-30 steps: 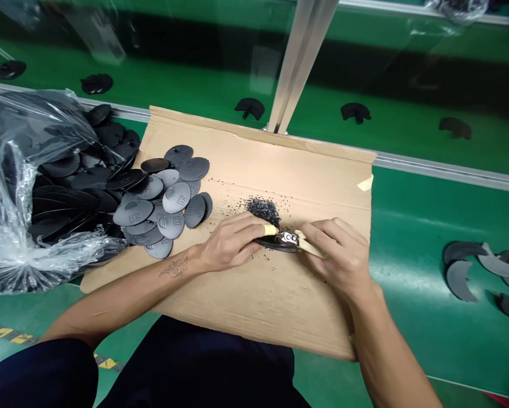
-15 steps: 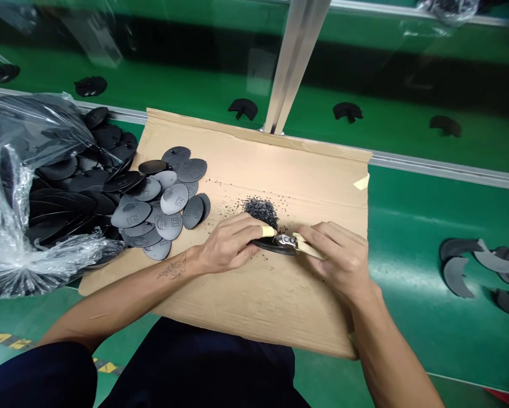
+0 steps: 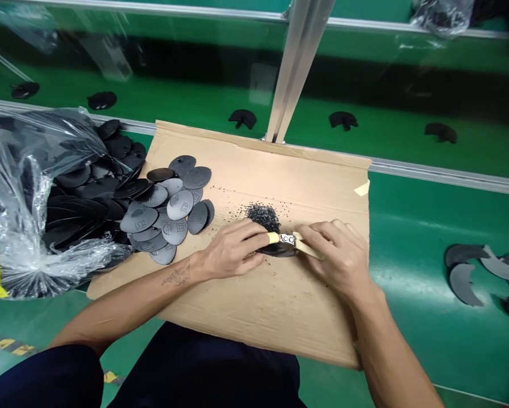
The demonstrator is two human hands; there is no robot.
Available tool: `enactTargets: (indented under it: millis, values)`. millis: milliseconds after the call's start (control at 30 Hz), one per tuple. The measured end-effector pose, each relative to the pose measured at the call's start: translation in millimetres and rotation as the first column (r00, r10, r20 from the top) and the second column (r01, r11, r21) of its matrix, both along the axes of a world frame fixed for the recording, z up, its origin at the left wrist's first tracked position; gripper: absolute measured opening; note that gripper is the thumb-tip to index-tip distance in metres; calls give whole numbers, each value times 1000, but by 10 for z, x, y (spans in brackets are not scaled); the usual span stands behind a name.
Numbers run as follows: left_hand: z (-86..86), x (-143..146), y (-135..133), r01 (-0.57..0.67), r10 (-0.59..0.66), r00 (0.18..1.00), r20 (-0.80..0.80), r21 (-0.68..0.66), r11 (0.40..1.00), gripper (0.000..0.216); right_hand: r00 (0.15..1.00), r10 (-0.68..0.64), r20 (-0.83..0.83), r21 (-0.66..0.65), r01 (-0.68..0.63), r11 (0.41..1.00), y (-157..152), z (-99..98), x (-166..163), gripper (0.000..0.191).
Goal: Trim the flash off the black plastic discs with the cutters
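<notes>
My left hand [image 3: 240, 249] pinches a black oval plastic piece [image 3: 280, 250] by its left end, low over the cardboard sheet [image 3: 246, 300]. Yellow tape wraps one of its fingers. In my right hand [image 3: 337, 249] are small cutting pliers [image 3: 287, 239] with pale yellow handles, closed around by the fingers. The pliers' metal head lies at the upper edge of the black piece, close to the taped finger; the jaw tips are partly hidden. Just beyond my hands is a small heap of black plastic clippings [image 3: 263, 215].
Several loose oval pieces [image 3: 180, 205] overlap on the cardboard's left side. A clear plastic bag [image 3: 29, 226] full of dark pieces sits beside them. Curved black parts [image 3: 465, 283] lie on the green surface at right. A metal post [image 3: 295, 73] rises behind the cardboard; more parts [image 3: 343, 120] lie beyond the rail.
The whole view has shifted slightly, so the scene sits a little lower. The black piece and pliers have turned slightly between my hands; both hands keep their grip.
</notes>
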State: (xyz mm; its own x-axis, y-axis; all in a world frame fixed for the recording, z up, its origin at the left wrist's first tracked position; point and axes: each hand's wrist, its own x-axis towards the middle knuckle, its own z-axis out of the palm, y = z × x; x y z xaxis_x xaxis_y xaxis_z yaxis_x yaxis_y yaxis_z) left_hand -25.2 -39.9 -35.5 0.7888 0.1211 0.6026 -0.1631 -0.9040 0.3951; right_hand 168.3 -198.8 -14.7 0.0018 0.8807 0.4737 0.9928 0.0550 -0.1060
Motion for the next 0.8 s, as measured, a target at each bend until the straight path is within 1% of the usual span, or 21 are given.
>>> enactTargets:
  millis: [67, 133, 167, 200, 233, 267, 300, 333, 367, 400, 433, 467, 500, 533, 567, 600, 633, 667, 700, 733, 800]
  values:
    - [-8, -3, -4, -13, 14, 1000, 6, -60, 998, 17, 1000, -8, -28, -12, 7, 1000, 1, 3, 12, 14]
    - [-12, -4, -8, -31, 28, 1000, -14, -221, 975, 16, 998, -21, -67, -33, 19, 999, 6, 6, 26, 18]
    - [-12, -1, -9, -46, 34, 999, -42, -341, 939, 16, 996, -32, -84, -46, 28, 999, 10, 9, 32, 20]
    - [-10, 5, -9, -68, 35, 996, -77, -478, 876, 17, 994, -44, -97, -59, 38, 998, 16, 12, 37, 22]
    - [-7, 15, -7, -93, 30, 993, -112, -618, 780, 20, 993, -52, -104, -71, 45, 996, 22, 15, 42, 24]
    - [-3, 31, -5, -119, 20, 990, -140, -745, 657, 24, 992, -59, -107, -85, 50, 995, 29, 17, 47, 26]
    - [0, 50, 0, -138, 10, 988, -155, -845, 517, 30, 992, -64, -107, -98, 54, 994, 34, 17, 52, 29]
    - [3, 74, 6, -147, 7, 988, -155, -915, 376, 37, 993, -68, -100, -109, 57, 992, 39, 12, 58, 32]
    - [7, 100, 15, -145, 12, 989, -146, -958, 248, 43, 993, -74, -88, -120, 63, 991, 43, -1, 68, 34]
    - [11, 127, 29, -137, 21, 991, -136, -980, 143, 48, 994, -85, -69, -124, 76, 989, 46, -24, 82, 35]
    - [18, 154, 47, -125, 34, 992, -123, -990, 62, 52, 994, -97, -45, -120, 91, 989, 50, -56, 102, 37]
    - [29, 178, 70, -110, 48, 993, -110, -994, 5, 56, 993, -116, -18, -113, 113, 987, 55, -96, 127, 39]
    - [44, 199, 96, -95, 62, 993, -97, -995, -31, 58, 992, -129, 7, -103, 129, 986, 61, -140, 157, 41]
    - [65, 215, 123, -83, 72, 994, -87, -995, -47, 60, 990, -142, 22, -85, 143, 986, 67, -184, 188, 43]
    - [91, 225, 148, -75, 75, 994, -79, -996, -43, 61, 988, -151, 27, -77, 153, 985, 73, -222, 220, 45]
    - [122, 230, 168, -72, 70, 995, -73, -997, -16, 62, 987, -156, 22, -69, 157, 985, 77, -250, 246, 47]
    - [154, 231, 182, -71, 59, 996, -69, -997, 35, 63, 987, -158, 9, -63, 159, 985, 80, -265, 266, 48]
    - [185, 229, 188, -73, 38, 997, -69, -991, 109, 64, 988, -153, -10, -60, 152, 987, 82, -266, 277, 49]
    - [211, 226, 186, -75, 7, 997, -76, -976, 204, 64, 990, -137, -35, -55, 135, 989, 82, -253, 277, 50]
    - [232, 223, 175, -75, -28, 996, -88, -947, 312, 64, 992, -110, -68, -45, 107, 993, 83, -228, 266, 52]
    - [250, 222, 133, -57, -97, 987, -127, -846, 531, 63, 987, -20, -157, -5, 19, 1000, 83, -154, 215, 53]
